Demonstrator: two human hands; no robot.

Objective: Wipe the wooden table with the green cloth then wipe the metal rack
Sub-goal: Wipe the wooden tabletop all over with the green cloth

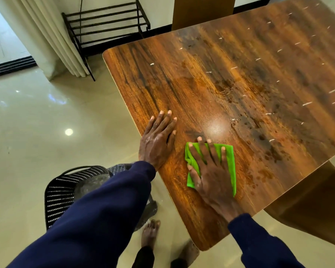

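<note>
Green cloth (pixel 229 161), folded, lies flat on the wooden table (pixel 240 74) at lower centre of frame, pinned under the right hand (pixel 211 171), fingers spread, palm pressing. Judged soft, light and pliable; best controlled by flat palm pressure. Left hand (pixel 157 138) rests open on the table just beside. Droplets remain right of centre. Metal rack (pixel 106 22), upper left, appears untouched.
</note>
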